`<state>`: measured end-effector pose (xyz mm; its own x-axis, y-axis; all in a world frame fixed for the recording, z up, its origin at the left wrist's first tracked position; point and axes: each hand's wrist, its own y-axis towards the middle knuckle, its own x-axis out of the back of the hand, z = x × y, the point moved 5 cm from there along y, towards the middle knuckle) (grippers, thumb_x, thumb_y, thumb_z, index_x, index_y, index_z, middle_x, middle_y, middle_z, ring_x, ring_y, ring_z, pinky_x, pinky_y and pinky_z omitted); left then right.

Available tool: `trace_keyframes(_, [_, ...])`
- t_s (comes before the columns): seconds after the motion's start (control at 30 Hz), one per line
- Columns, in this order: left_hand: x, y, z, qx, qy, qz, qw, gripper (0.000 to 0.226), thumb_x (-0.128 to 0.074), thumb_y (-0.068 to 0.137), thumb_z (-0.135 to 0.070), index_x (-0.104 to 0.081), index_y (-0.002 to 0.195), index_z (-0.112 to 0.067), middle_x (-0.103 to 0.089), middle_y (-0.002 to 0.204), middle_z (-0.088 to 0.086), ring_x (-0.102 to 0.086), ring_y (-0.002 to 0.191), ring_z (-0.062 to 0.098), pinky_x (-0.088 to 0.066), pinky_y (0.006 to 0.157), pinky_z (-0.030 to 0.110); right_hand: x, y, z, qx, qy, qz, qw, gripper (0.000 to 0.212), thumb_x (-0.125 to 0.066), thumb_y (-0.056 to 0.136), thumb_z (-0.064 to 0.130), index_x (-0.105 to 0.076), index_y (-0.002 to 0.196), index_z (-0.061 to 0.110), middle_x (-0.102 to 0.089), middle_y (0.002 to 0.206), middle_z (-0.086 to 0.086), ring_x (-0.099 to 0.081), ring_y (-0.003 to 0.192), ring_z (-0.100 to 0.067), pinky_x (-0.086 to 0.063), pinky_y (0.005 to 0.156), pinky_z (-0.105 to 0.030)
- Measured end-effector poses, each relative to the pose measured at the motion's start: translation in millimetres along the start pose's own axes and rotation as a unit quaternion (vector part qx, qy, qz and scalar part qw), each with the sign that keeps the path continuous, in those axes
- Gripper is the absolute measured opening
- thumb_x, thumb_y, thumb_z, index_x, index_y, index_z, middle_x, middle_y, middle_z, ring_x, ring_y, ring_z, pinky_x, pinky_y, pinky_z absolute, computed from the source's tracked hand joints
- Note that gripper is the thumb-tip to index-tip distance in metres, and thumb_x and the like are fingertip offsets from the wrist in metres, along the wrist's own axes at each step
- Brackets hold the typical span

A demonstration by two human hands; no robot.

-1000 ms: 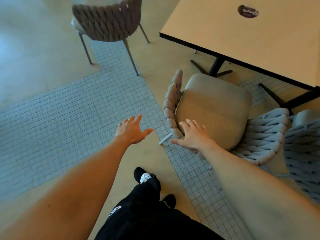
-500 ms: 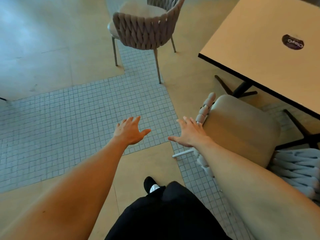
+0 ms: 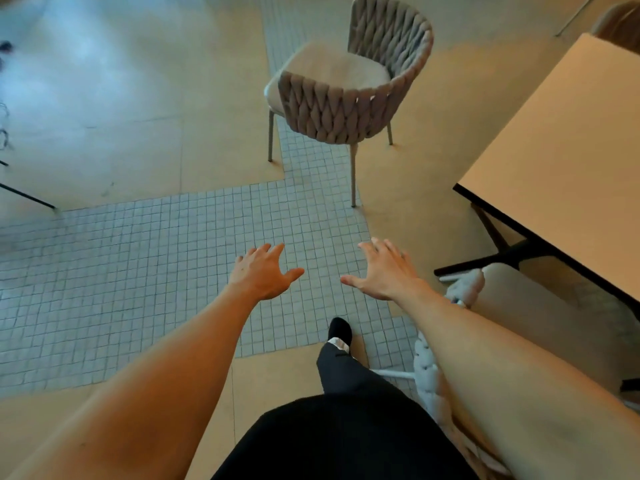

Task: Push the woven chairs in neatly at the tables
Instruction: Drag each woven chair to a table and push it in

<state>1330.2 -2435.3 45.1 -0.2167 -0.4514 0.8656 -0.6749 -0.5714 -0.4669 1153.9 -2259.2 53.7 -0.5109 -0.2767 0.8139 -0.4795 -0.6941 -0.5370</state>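
Two hands reach out ahead of me, both empty: my left hand (image 3: pixel 261 273) and right hand (image 3: pixel 386 270) hang with fingers spread over the small-tiled strip of floor (image 3: pixel 145 258), touching nothing. One woven chair (image 3: pixel 346 95) stands alone ahead on the floor, well apart from the table (image 3: pixel 568 174), its curved braided back turned toward me. A second woven chair (image 3: pixel 540 317) sits by my right forearm with its cushioned seat partly under the table's near edge. My dark shoe (image 3: pixel 340 329) rests on the tiled strip between my arms.
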Motion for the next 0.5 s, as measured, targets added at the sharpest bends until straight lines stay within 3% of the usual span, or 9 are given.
trace_keyframes(0.5, [99.9,174.7,-6.9,0.008,-0.012,-0.009,1.000,0.090,-0.043,0.088,-0.077,-0.023,0.158,-0.024,-0.032,0.161,0.008,-0.033,0.145,0.032,-0.030,0.117,0.056,111.5,172.9,0.9,0.030,-0.040,0.007,0.999,0.099,-0.050,0.087,0.080,-0.021,0.161,0.021,-0.016,0.170,-0.008,-0.008,0.157,-0.029,-0.011,0.125,-0.058])
